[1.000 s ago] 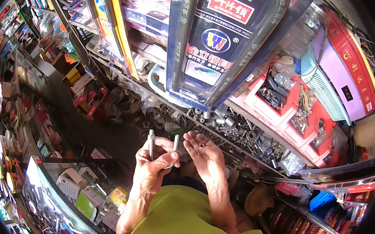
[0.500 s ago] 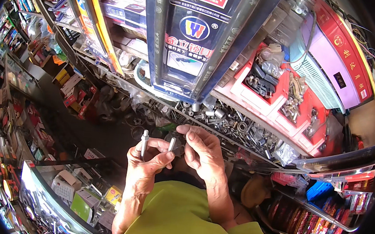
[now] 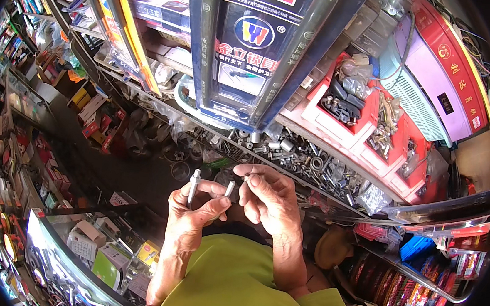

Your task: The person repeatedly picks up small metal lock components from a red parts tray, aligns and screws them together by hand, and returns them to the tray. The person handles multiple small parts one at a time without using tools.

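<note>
My left hand (image 3: 190,221) is closed around two silvery metal pieces. One is a slim rod with a thicker collar near its top (image 3: 193,187), upright beside the index finger. The other, a short plain metal pin (image 3: 230,189), is pinched between thumb and fingers. To its right, my right hand (image 3: 278,208) has thumb and index finger pressed together on a tiny dark, round piece (image 3: 247,177), too small to name. The hands are a little apart, in front of my green shirt (image 3: 227,275).
Ahead lies a shelf tray of loose metal hardware (image 3: 309,162). Red bins (image 3: 342,127) with small parts stand beyond it on the right. A large dark blue lock package (image 3: 244,64) leans at the centre. A glass display case (image 3: 63,259) stands at lower left.
Both hands have shifted very slightly to the right, the rod and pin with them. Their grips look the same.
</note>
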A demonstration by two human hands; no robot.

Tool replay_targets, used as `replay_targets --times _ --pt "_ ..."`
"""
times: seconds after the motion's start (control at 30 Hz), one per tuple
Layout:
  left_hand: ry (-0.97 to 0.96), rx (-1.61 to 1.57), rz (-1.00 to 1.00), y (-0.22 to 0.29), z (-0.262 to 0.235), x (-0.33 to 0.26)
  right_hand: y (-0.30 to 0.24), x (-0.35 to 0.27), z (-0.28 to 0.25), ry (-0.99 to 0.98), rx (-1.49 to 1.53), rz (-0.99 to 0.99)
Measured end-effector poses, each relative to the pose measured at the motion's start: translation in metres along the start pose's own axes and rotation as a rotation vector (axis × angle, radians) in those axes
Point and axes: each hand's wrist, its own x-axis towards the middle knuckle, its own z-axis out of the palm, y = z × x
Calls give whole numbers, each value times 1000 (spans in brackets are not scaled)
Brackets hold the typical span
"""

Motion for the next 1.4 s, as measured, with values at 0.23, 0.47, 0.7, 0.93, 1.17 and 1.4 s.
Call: replay_targets --times 0.23,0.47,0.7,0.93,1.17,1.4 --pt "-5 4 -12 1 1 1 13 2 6 186 -14 -52" --pt "-3 -5 6 2 -1 1 10 3 15 107 -250 -106" --pt "-69 1 -8 3 -4 1 10 2 11 23 -328 -194" --pt "-46 -14 0 -1 -3 -1 0 -1 9 -25 -395 -148" --pt "-71 64 41 -2 -4 0 -7 0 5 -58 -378 -112" --pt "-94 70 72 -2 0 0 -11 -4 12 -26 -382 -98"
